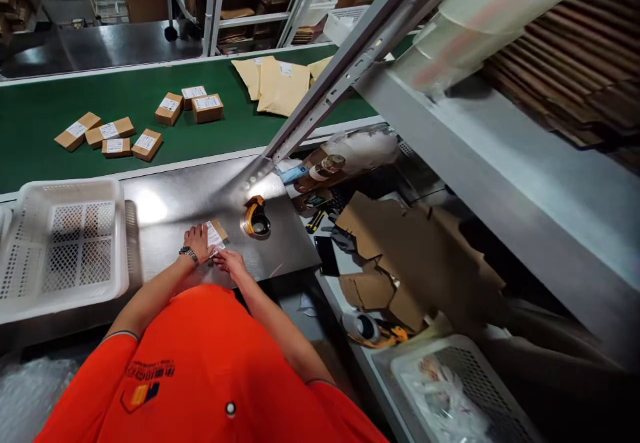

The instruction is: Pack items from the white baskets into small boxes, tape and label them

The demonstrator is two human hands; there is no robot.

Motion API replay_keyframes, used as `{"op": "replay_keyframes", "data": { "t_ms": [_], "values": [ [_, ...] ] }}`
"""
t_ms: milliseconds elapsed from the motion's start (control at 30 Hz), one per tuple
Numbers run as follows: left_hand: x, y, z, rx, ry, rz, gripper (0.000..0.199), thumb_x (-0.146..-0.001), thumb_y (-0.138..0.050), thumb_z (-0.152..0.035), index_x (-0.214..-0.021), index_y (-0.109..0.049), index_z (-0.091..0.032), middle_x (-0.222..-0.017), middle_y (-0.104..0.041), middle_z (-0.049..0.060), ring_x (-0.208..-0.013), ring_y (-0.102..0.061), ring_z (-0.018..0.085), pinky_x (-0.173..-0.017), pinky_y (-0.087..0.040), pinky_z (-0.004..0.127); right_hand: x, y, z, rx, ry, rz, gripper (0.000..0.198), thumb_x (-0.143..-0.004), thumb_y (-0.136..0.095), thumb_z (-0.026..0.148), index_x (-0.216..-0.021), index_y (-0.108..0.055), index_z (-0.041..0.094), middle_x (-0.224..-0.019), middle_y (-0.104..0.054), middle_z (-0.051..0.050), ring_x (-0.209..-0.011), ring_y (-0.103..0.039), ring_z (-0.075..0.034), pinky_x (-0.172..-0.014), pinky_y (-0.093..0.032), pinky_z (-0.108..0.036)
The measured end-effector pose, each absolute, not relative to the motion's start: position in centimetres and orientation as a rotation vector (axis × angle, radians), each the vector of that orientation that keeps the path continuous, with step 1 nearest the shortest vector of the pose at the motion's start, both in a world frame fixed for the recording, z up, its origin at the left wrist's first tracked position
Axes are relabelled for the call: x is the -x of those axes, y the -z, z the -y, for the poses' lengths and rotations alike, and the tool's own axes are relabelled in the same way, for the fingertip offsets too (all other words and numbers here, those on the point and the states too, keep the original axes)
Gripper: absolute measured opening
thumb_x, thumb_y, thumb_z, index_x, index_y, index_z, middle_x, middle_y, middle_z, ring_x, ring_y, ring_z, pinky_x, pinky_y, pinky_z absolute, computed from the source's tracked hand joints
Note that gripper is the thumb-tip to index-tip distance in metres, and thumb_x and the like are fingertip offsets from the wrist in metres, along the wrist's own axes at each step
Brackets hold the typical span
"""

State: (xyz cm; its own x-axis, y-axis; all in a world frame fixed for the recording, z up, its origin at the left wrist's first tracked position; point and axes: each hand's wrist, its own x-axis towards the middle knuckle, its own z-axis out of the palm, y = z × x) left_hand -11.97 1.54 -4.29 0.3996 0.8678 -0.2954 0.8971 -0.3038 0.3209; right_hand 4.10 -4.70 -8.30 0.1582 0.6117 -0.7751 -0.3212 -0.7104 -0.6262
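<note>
A small cardboard box (223,230) with a white printed label (214,236) lies on the steel worktop (170,193). My left hand (197,242), with a watch at the wrist, grips its left side, fingers over the label's edge. My right hand (231,262) is closed at the label's lower corner, thumb and fingers together; the exact contact is partly hidden. To the right of the box stands a yellow and black tape dispenser (257,218).
Beyond the worktop runs a green conveyor belt (30,113) with several labelled boxes (169,108) and padded envelopes (283,86). A white basket (123,256) is at left. On the right are a slanting metal post (330,90), flattened cardboard (415,250), a phone (327,255) and a second tape dispenser (373,330).
</note>
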Motion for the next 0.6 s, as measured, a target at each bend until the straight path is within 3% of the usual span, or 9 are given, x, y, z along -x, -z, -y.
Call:
{"op": "replay_keyframes", "data": {
  "t_ms": [167, 400, 533, 600],
  "values": [
    [10.1, 3.7, -2.3, -2.113, 0.168, -1.658, 0.097, -0.102, -0.071, -0.063, -0.179, -0.041, -0.011, -0.16, -0.059, 0.032, -0.14, -0.059, 0.05, -0.117, -0.046, 0.06, -3.9, 8.9, 3.2, 1.82, -1.689, 0.299, 0.022, -0.098, -0.082, 0.034, -0.089, -0.069, 0.019, -0.073, -0.079, -0.004, -0.058, -0.075, -0.015, -0.047, -0.052, -0.018],
    [9.9, 3.9, -2.8, -2.123, 0.156, -1.695, 0.092, -0.099, -0.081, -0.056, -0.172, -0.047, -0.01, -0.156, -0.061, 0.032, -0.138, -0.061, 0.048, -0.113, -0.049, 0.058, -4.4, 9.7, 3.1, 1.913, -1.648, 0.291, 0.022, -0.102, -0.076, 0.032, -0.089, -0.069, 0.017, -0.065, -0.074, -0.005, -0.053, -0.07, -0.017, -0.047, -0.05, -0.021],
    [11.1, 3.7, -3.7, -2.153, 0.201, -1.607, 0.101, -0.092, -0.09, -0.052, -0.169, -0.046, -0.004, -0.152, -0.064, 0.032, -0.138, -0.064, 0.046, -0.113, -0.051, 0.052, -4.5, 9.3, 4.4, 1.806, -1.565, 0.309, 0.012, -0.099, -0.075, 0.027, -0.104, -0.075, 0.016, -0.091, -0.084, -0.01, -0.073, -0.078, -0.017, -0.058, -0.057, -0.022],
    [12.1, 3.7, -4.0, -2.136, 0.226, -1.545, 0.109, -0.083, -0.098, -0.053, -0.168, -0.048, -0.006, -0.153, -0.065, 0.032, -0.139, -0.065, 0.046, -0.114, -0.052, 0.049, -4.1, 9.1, 4.7, 1.728, -1.534, 0.333, 0.025, -0.096, -0.076, 0.025, -0.121, -0.077, 0.02, -0.113, -0.087, -0.009, -0.094, -0.082, -0.019, -0.074, -0.065, -0.024]
  ]
}}
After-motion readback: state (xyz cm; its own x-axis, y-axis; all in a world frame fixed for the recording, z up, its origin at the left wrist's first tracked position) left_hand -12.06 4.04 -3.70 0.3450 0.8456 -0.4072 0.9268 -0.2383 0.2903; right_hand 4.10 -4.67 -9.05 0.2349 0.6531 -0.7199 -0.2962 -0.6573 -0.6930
